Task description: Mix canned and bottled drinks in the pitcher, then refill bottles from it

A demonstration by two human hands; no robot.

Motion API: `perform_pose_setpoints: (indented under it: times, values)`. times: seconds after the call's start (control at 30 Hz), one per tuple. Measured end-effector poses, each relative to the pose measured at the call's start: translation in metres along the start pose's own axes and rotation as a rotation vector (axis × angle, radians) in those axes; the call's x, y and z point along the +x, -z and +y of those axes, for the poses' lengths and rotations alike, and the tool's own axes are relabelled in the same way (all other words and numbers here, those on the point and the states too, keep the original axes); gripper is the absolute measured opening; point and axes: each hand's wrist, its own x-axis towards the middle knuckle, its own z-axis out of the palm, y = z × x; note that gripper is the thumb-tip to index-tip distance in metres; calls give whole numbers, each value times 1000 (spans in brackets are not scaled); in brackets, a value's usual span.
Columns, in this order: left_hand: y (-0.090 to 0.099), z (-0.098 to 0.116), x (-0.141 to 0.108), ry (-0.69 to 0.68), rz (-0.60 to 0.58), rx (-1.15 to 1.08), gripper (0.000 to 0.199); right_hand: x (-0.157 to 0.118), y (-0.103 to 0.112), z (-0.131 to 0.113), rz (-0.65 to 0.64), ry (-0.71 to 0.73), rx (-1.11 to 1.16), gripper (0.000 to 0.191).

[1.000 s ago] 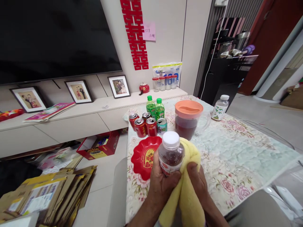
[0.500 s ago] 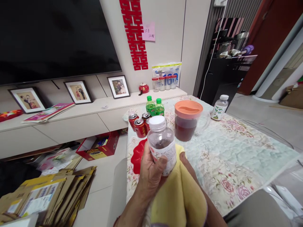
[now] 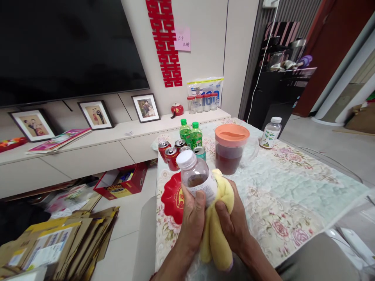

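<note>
My left hand (image 3: 191,218) is wrapped round a clear bottle (image 3: 202,171) with a white cap, a pale label and some brown liquid inside. The bottle leans to the left above the table. My right hand (image 3: 236,216) grips a bunched yellow towel (image 3: 218,234), which presses against the bottle's right side and lower end. Just behind the bottle to the left lies a red scalloped dish (image 3: 170,197), partly hidden by the bottle and my hand. A pitcher (image 3: 230,154) of dark liquid with an orange lid stands beyond my right hand.
Several red cans (image 3: 171,158), a teal can (image 3: 199,152) and two green bottles (image 3: 195,136) stand behind the held bottle. Another white-capped bottle (image 3: 270,134) is at the table's far right. A floral cloth (image 3: 281,187) covers the table. Flattened cardboard (image 3: 76,242) lies on the floor at left.
The bottle has tipped further left. My right hand has gathered the towel into a bunch and brought it against the bottle's side. The teal can and more of the red dish now show.
</note>
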Motion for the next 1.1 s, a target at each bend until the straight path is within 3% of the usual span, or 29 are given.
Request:
perform_pose_setpoints:
  times: [0.1, 0.3, 0.47, 0.57, 0.63, 0.77, 0.97, 1.1]
  values:
    - [4, -3, 1, 27, -90, -68, 84, -2, 5, -8, -23, 20, -15, 68]
    - [19, -16, 0, 58, -341, 165, 77, -2, 26, -26, 16, 51, 37, 67]
    - [17, -11, -2, 3, -448, 245, 73, -9, 31, -19, 96, -141, 352, 66]
    - [15, -6, -2, -41, -375, 290, 70, -14, 28, -9, 124, -279, 435, 64]
    - [14, -6, -2, -48, -323, 313, 63, -15, 26, -6, 123, -295, 402, 63]
    - [13, -6, -5, -78, -236, 307, 55, -13, 20, -6, 89, -189, 288, 59]
    - [2, 6, -6, -90, 17, 223, 62, -8, 8, -10, -11, -69, 83, 54]
    - [0, 14, 2, -110, 78, 212, 56, -5, -1, -9, -36, 19, 47, 51]
